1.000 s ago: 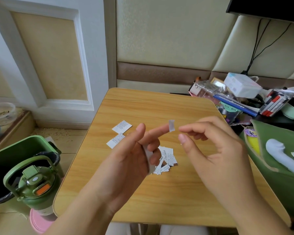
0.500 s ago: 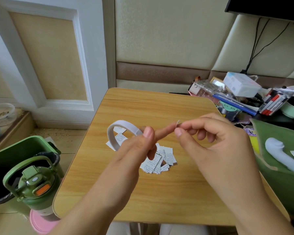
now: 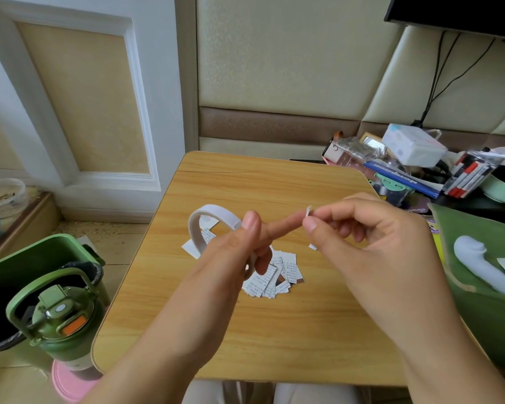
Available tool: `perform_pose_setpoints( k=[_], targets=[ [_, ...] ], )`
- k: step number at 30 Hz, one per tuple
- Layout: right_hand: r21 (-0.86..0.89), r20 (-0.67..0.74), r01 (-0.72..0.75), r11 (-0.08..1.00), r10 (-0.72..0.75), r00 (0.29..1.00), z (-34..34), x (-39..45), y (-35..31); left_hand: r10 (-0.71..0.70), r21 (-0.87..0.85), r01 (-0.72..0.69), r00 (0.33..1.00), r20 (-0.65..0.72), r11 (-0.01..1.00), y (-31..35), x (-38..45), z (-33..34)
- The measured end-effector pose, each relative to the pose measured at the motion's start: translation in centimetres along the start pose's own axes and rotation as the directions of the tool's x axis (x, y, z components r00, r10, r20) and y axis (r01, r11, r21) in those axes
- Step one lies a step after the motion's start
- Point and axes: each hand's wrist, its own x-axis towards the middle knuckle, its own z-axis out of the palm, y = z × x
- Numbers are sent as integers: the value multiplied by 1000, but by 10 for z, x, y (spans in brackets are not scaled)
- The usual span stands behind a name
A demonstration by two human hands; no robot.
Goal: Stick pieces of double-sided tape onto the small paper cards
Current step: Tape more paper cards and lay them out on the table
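Note:
My left hand (image 3: 239, 252) holds a white roll of double-sided tape (image 3: 204, 225) above the wooden table (image 3: 274, 330), its index finger pointing right. My right hand (image 3: 359, 240) pinches a small white tape piece (image 3: 308, 212) at that fingertip. Below my hands lies a pile of small printed paper cards (image 3: 277, 278). Two separate cards (image 3: 200, 236) lie to the left, partly behind the roll. A tiny white scrap (image 3: 312, 246) lies on the table under my right hand.
A green lidded bottle (image 3: 57, 319) stands in a green bin (image 3: 18, 266) left of the table. Right of the table are a green bag (image 3: 484, 310) with a white object (image 3: 481, 268), markers (image 3: 467, 176), boxes and cables.
My left hand turned so the tape roll swung up into view on the left. My right hand's thumb and finger closed onto the tape piece on my left fingertip.

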Motion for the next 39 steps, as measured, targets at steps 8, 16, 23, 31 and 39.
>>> perform_pose_setpoints(
  k=[8, 16, 23, 31, 39],
  targets=[
    [55, 56, -24, 998, 21, 998, -3, 2, 1, -103, -125, 108, 993, 50, 986, 8, -2, -1],
    [49, 53, -19, 999, 16, 998, -3, 0, 0, -141, -188, 157, 985, 97, 970, 7, -5, -3],
    [6, -12, -46, 999, 46, 999, -3, 1, -4, -87, 62, 85, 996, 23, 994, 13, 0, 1],
    [-49, -4, -45, 998, 45, 999, -2, 3, -2, -87, 58, 87, 996, 1, 995, 10, 3, 1],
    [-26, 20, -40, 999, 41, 999, -2, 5, -3, -190, -160, 199, 979, 70, 967, 8, 2, -2]
  ],
)
